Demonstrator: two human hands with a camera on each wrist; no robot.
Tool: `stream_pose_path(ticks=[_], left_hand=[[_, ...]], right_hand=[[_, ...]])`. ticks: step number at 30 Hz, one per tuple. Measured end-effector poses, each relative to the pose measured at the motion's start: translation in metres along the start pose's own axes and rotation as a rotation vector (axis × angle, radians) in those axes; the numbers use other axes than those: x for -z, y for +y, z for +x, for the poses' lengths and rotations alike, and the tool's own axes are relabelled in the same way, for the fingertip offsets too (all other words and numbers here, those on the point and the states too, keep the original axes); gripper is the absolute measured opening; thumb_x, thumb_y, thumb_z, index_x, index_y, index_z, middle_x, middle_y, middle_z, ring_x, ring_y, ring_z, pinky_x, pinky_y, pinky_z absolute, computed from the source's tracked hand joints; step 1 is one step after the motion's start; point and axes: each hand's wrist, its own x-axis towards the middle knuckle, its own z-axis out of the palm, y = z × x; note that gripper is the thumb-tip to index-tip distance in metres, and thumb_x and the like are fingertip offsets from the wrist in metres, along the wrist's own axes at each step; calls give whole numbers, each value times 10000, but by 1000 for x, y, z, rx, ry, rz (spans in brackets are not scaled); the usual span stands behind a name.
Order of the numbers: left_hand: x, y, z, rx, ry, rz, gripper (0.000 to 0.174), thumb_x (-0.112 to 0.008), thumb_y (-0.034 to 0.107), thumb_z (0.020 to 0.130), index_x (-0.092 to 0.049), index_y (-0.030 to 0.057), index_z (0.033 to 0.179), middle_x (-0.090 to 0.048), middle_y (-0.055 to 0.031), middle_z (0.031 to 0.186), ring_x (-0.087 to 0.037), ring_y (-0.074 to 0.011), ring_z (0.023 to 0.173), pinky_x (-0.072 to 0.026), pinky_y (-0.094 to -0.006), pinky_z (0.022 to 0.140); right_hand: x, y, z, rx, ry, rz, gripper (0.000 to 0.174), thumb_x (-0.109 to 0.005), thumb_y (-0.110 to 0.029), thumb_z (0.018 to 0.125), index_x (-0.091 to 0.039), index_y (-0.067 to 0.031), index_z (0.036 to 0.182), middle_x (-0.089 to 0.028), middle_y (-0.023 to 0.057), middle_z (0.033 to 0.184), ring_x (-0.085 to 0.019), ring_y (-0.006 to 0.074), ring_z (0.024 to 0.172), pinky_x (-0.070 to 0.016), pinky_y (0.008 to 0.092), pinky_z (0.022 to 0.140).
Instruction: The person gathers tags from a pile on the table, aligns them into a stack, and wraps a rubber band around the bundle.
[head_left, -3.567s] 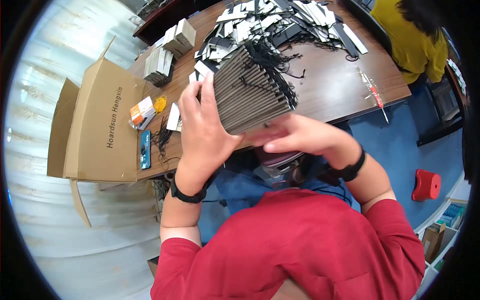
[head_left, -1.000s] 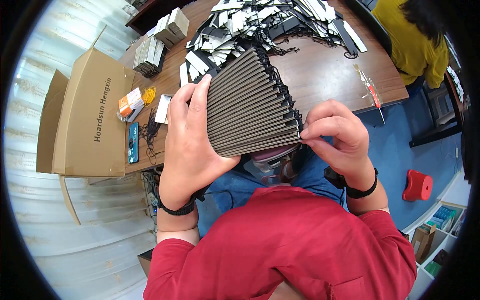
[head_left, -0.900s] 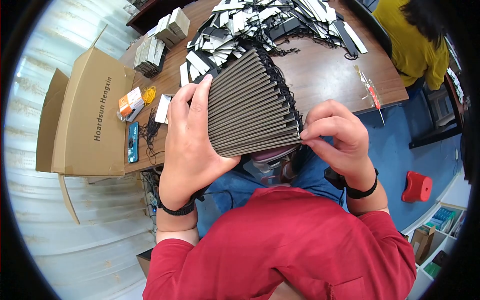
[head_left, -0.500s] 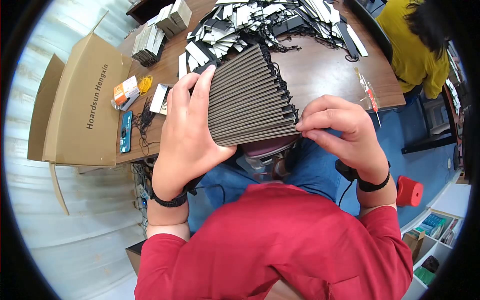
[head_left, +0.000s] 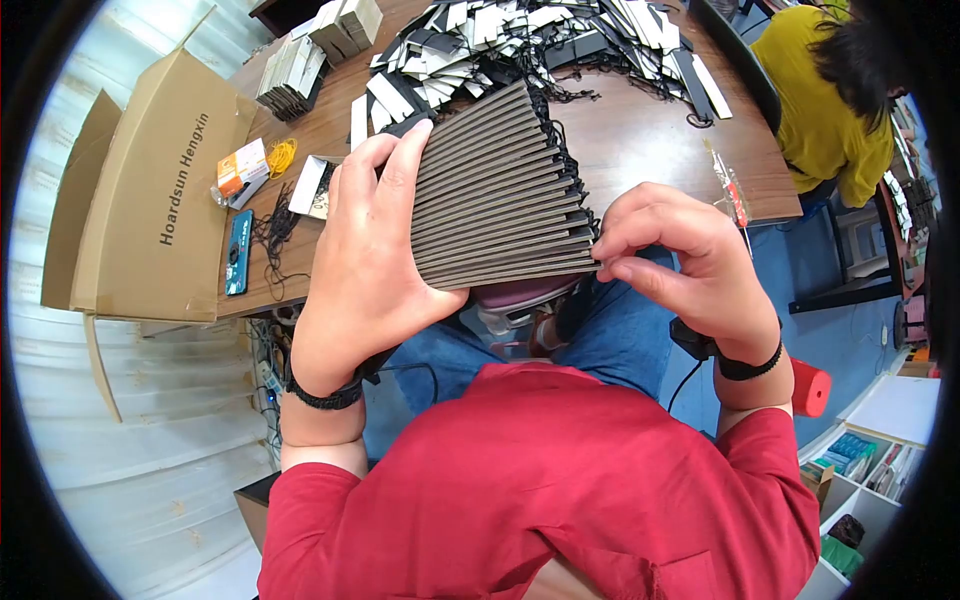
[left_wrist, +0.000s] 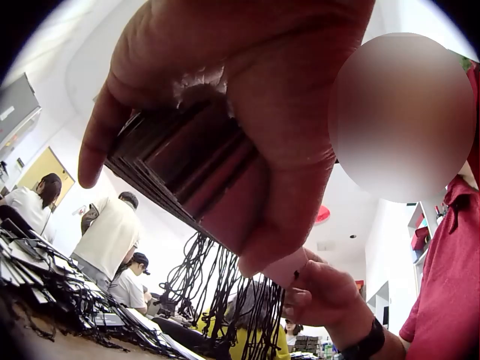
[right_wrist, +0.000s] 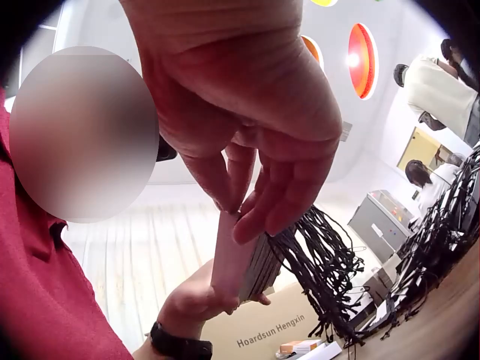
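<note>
We are sitting at a brown table, and a loose heap of tags is covering its far end. Neater bundles are lying at the far left. A cardboard box is lying open on its side at the table's left edge. Beside the box, an orange packet, yellow bands and a phone are lying among black cord. A bagged pen is lying near the right edge, and a person in yellow is sitting past that corner. A red stool is standing on the blue floor to our right.

We are holding the stack of brown cards off the table, above our lap at the near edge. It is fanning out, and its black strings are hanging from the right end. Our left hand is hiding the stack's left end from the head view, its fingers wrapping round that end and clamping the cards together. Our right hand is pinching the nearest card's right corner between thumb and forefinger, the other fingers curling in. The two hands are working apart, at opposite ends of the stack.
</note>
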Motion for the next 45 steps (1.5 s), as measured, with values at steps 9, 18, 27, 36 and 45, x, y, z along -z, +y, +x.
stream_pose_path(ticks=[9, 18, 27, 36, 45], left_hand=[[0, -2, -2, 12, 15, -25, 989, -833, 186, 545, -398, 27, 1419, -451, -225, 1249, -466, -420, 1151, -399, -456, 1004], [1, -2, -3, 3, 14, -22, 977, -825, 179, 558, -396, 13, 1420, -455, -223, 1264, -470, -406, 1173, -393, -448, 1022], [3, -2, -2, 23, 8, -21, 967, -816, 154, 560, -397, -1, 1418, -453, -220, 1282, -469, -397, 1201, -388, -439, 1038], [3, -2, -3, 1, 22, -33, 996, -834, 195, 551, -391, 17, 1426, -450, -226, 1249, -467, -413, 1150, -389, -454, 1014], [6, 0, -3, 8, 17, -15, 966, -818, 156, 557, -406, 8, 1419, -449, -224, 1293, -466, -401, 1208, -385, -440, 1045]], right_hand=[[0, -1, 2, 42, -9, -39, 174, -691, 69, 785, -686, -13, 938, -662, 84, 890, -637, 209, 837, -509, 315, 738], [-3, -2, 0, 39, 30, -44, 182, -671, 66, 806, -687, 1, 975, -671, 89, 903, -641, 205, 837, -508, 313, 737], [-1, -3, 0, 65, 24, -70, 236, -658, 77, 804, -695, 6, 1026, -676, 98, 906, -639, 198, 829, -512, 303, 741], [-1, -3, 0, 61, 18, -61, 263, -641, 107, 797, -700, 6, 1033, -675, 102, 913, -644, 191, 838, -525, 292, 738], [2, -5, 3, 101, -12, -88, 246, -621, 113, 802, -700, 10, 1012, -674, 99, 905, -639, 193, 831, -519, 292, 724]])
